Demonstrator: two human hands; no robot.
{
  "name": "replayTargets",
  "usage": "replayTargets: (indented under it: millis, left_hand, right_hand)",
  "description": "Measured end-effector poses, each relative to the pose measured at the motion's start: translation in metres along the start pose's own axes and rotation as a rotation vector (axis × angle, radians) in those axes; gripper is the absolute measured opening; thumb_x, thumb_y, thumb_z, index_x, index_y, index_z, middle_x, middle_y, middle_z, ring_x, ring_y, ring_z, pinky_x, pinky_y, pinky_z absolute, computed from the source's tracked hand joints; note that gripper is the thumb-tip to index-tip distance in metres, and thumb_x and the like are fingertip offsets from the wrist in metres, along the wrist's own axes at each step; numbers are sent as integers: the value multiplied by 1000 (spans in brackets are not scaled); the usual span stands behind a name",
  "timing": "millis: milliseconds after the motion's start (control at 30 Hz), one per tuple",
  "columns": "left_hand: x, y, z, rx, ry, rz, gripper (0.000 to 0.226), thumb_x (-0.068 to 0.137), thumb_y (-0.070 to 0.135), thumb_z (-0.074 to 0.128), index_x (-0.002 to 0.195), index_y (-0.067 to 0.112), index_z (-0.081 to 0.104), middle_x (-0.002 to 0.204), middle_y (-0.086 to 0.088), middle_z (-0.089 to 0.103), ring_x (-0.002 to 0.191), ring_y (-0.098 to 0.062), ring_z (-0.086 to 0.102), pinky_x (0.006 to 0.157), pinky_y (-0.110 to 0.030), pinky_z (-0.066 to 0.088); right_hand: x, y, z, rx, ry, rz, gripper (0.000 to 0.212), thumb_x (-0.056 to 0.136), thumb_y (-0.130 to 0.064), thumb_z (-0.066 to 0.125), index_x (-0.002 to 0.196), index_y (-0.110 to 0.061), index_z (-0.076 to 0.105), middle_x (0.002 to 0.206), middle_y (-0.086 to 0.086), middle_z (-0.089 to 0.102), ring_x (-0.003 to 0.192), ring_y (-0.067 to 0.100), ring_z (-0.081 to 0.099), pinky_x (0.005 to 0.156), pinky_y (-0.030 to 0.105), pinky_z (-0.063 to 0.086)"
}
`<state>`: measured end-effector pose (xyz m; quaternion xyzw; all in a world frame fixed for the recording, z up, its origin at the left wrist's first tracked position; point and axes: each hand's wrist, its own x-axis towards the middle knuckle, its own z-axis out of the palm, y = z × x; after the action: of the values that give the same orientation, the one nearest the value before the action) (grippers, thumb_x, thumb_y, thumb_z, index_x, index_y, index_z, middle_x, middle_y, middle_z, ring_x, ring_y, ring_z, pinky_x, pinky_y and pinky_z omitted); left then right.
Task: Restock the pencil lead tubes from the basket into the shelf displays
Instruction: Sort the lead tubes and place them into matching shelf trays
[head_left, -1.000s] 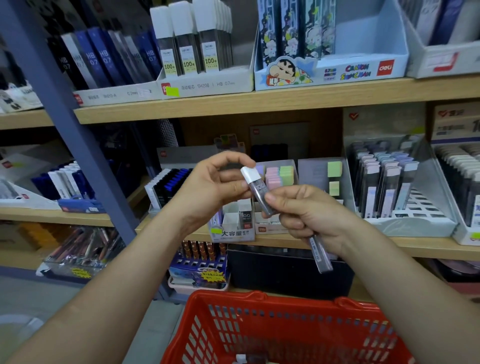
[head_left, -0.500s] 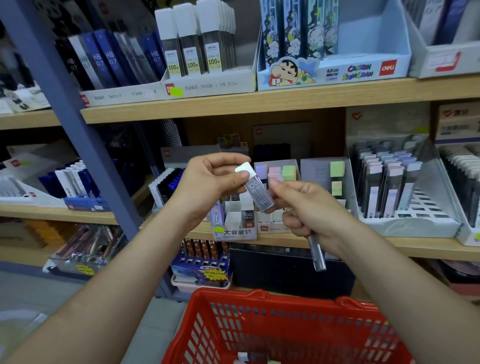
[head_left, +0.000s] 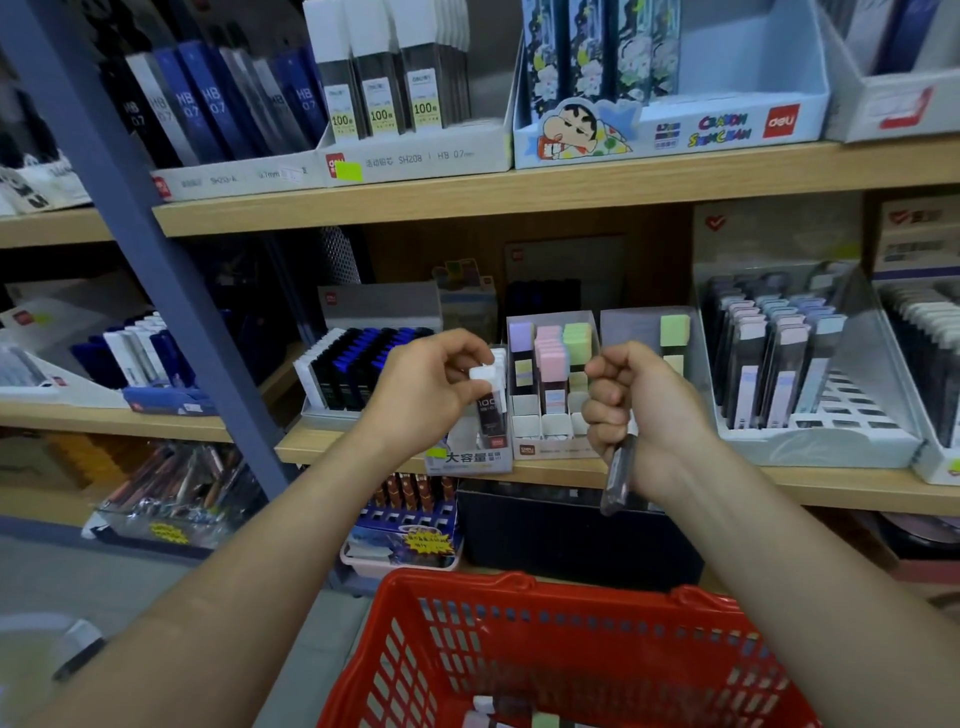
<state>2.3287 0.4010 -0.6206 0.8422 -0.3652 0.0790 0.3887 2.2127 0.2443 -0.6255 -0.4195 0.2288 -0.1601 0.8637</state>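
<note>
My left hand (head_left: 431, 389) pinches the white cap of a dark lead tube (head_left: 491, 410) marked 100, held upright over a small white display box (head_left: 470, 460) on the middle shelf. My right hand (head_left: 641, 410) is curled in a fist round another clear grey tube (head_left: 618, 475), whose lower end sticks out below the fist. The red basket (head_left: 519, 623) sits below my arms, with a few tubes showing at its bottom.
A pastel-capped tube display (head_left: 553, 384) stands just right of the small box. Black and blue tubes (head_left: 353, 369) fill a box to the left. A clear tiered rack (head_left: 800, 374) is at the right. A blue upright post (head_left: 156, 249) crosses the left side.
My left hand has taken the white-capped tube from my right hand and lowered it toward the small display box. My right hand has closed into a fist and moved right.
</note>
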Motion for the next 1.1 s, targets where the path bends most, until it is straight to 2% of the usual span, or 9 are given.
replayTargets:
  millis: [200,433,500,567,633,700,800,933,1100]
  left_hand:
    - [-1,-10,16,149,-33,62,20,77,12,80,93,19,71,93,4,61,82,-9,57,75,-15,46]
    - [-4,-3,18,342,-15,100,26,82,22,75,107,21,68,93,8,53,79,-11,51,79,-30,49]
    - [-10,18,12,201,6,85,8,86,27,70,92,23,66,81,11,58,72,-9,56,71,-30,52]
    - [-18,46,10,-169,-140,-62,14,90,31,65,85,18,62,71,2,67,61,-12,63,61,-30,56]
    - [-27,68,12,-483,-384,-207,19,89,29,65,91,13,54,68,-7,70,57,-17,65,53,-27,54]
    - [-34,76,18,-649,-482,-257,27,85,19,69,98,11,47,64,-8,68,57,-19,66,50,-23,53]
    - [-36,77,21,-776,-375,-278,33,81,5,72,102,11,47,67,-9,70,57,-16,66,50,-23,53]
    - [-32,69,17,-746,-167,-199,41,79,6,74,113,21,55,76,-15,73,65,-18,68,57,-27,54]
    - [-33,63,14,-720,-145,-155,55,84,8,70,132,32,54,67,-11,68,65,-11,64,59,-23,54]
  right_hand:
    - [2,11,-1,239,19,0,32,95,-23,48,64,-14,52,45,-7,30,33,6,25,30,16,22]
    - [1,14,1,500,-147,33,38,94,-26,46,58,-13,52,43,-7,28,32,6,25,32,15,20]
    - [1,11,3,525,-172,19,41,95,-29,45,58,-13,52,43,-7,27,31,6,25,32,14,20]
    - [0,5,5,519,-167,-19,41,96,-31,45,60,-13,51,42,-7,27,31,6,25,32,15,21]
    - [-1,-2,7,491,-141,-71,40,96,-31,46,61,-13,49,42,-6,26,32,6,24,33,16,21]
    - [-3,-6,10,466,-117,-109,39,96,-31,48,62,-12,48,43,-6,26,33,7,24,34,17,22]
    - [-5,-10,11,367,-123,-129,38,97,-36,50,71,-9,58,51,-1,38,45,12,40,45,22,37]
    - [-10,-22,2,-159,-237,-112,32,94,-40,58,110,-15,69,81,4,66,75,18,63,73,33,49]
    - [-10,-27,-4,-434,-323,-145,22,88,-18,69,108,-9,72,85,1,73,84,14,68,76,27,52]
